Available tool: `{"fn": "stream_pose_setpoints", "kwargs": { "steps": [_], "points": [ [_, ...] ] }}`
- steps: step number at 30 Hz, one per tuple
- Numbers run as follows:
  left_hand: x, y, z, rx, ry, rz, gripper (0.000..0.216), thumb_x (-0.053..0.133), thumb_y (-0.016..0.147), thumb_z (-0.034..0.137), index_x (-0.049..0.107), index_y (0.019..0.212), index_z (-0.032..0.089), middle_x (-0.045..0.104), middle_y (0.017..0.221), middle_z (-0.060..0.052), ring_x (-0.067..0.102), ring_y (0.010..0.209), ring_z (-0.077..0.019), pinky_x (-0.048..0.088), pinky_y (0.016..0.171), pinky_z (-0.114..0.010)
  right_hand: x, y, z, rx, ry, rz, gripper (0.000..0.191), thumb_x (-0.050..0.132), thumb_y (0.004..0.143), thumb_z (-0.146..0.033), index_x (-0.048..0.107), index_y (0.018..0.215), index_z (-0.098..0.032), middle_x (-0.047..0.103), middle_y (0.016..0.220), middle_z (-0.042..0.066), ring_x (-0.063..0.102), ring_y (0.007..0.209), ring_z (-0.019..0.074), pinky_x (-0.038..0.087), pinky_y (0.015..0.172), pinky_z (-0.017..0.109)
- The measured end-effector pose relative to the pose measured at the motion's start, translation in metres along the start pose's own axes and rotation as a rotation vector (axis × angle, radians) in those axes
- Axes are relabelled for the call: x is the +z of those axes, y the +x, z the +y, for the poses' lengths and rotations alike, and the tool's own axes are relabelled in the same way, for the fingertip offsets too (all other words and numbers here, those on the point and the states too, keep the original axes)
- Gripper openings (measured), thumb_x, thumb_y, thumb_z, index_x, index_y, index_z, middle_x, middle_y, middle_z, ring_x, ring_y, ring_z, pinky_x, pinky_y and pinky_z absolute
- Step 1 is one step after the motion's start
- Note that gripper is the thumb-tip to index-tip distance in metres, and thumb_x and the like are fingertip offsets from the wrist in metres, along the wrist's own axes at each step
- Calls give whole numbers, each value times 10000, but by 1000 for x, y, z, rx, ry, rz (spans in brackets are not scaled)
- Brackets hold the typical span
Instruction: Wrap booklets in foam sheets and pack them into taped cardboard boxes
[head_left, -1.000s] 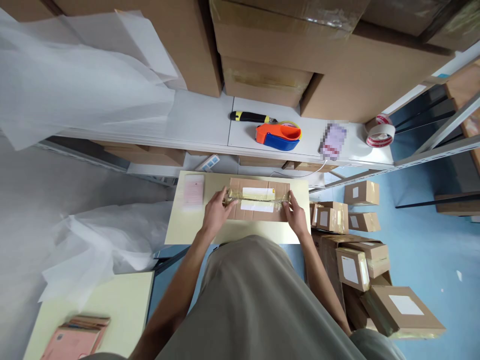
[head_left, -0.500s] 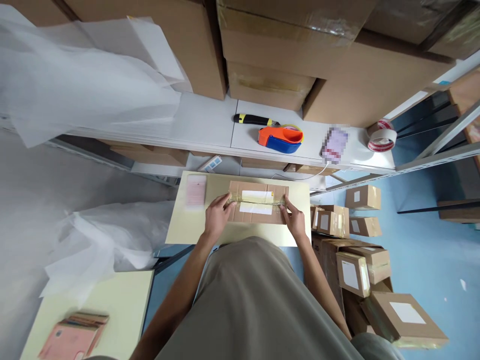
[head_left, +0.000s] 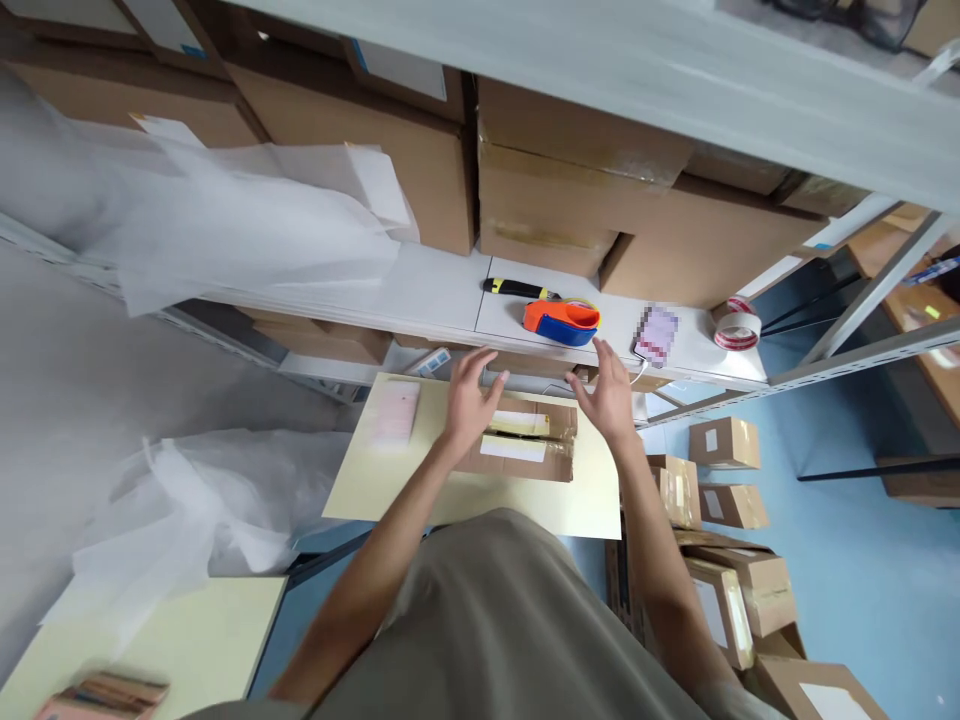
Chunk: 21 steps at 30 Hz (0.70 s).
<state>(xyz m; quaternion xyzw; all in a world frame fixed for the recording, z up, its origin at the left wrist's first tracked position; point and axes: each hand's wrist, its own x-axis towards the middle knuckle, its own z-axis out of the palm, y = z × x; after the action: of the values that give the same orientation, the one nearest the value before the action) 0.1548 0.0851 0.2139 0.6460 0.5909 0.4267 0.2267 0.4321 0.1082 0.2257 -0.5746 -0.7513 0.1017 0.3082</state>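
Note:
A cardboard box [head_left: 561, 462] with clear tape and a white label cut across its middle lies on the cream tabletop [head_left: 405, 494]. The seam between its flaps now gapes a little. My left hand [head_left: 471, 402] is raised over the box's left end, fingers apart and holding nothing. Over the right end hovers my right hand [head_left: 609, 398], likewise empty with its fingers spread. Just beyond the hands, an orange and blue tape dispenser [head_left: 561, 322] sits on the white shelf [head_left: 435, 268], beside a yellow and black utility knife [head_left: 517, 289].
Tape rolls [head_left: 737, 325] and a blurred-out phone [head_left: 655, 334] with a cable lie on the shelf's right. Large cartons [head_left: 540, 190] stand behind. Pink papers [head_left: 395, 411] lie left of the box. Parcels [head_left: 724, 443] cover the floor at right; white wrapping sheets [head_left: 225, 500] hang at left.
Both hands have let go of the box's seam and risen forward toward the shelf, fingers spreading. The seam has opened slightly. The view has tilted upward.

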Motion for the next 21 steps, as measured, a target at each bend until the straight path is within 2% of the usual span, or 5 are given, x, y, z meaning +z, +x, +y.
{"fn": "stream_pose_setpoints", "kwargs": {
  "steps": [5,9,12,15,21],
  "points": [
    [11,51,30,107,-40,53,354,574,1085,302,682,1405,194,655,1531,-154,560,1490,-288,408,1323,-505,17,89,-5,-44,-149,-105,637,686,1024,-433,530,1547,-105,665,1485,298,596,1418,458,399,1245,676],
    [12,55,26,159,-130,108,339,597,1058,280,699,1372,203,709,1464,-141,615,1428,-288,448,1292,-508,30,109,-13,31,-340,-184,545,734,994,-329,574,1433,-49,758,1295,317,694,1264,441,429,1201,597],
    [11,40,17,137,-245,155,321,630,1038,292,707,1343,226,744,1407,-129,673,1348,-282,524,1217,-492,27,95,-27,112,-378,-188,501,705,1033,-363,566,1421,-78,787,1231,286,744,1157,421,512,1097,535],
    [9,14,11,53,-424,161,295,641,1048,354,709,1306,228,773,1340,-125,740,1235,-257,599,1116,-442,19,62,-46,154,-266,-171,494,642,1073,-518,560,1402,-159,808,1147,209,780,1012,402,584,898,477],
    [-4,-42,8,-78,-678,1,270,738,1003,448,721,1164,232,808,1175,-94,797,1092,-238,646,1016,-384,17,-11,-98,86,136,-133,499,609,1044,-706,580,1232,-245,804,1083,105,781,919,308,610,814,407]
  ]
}}
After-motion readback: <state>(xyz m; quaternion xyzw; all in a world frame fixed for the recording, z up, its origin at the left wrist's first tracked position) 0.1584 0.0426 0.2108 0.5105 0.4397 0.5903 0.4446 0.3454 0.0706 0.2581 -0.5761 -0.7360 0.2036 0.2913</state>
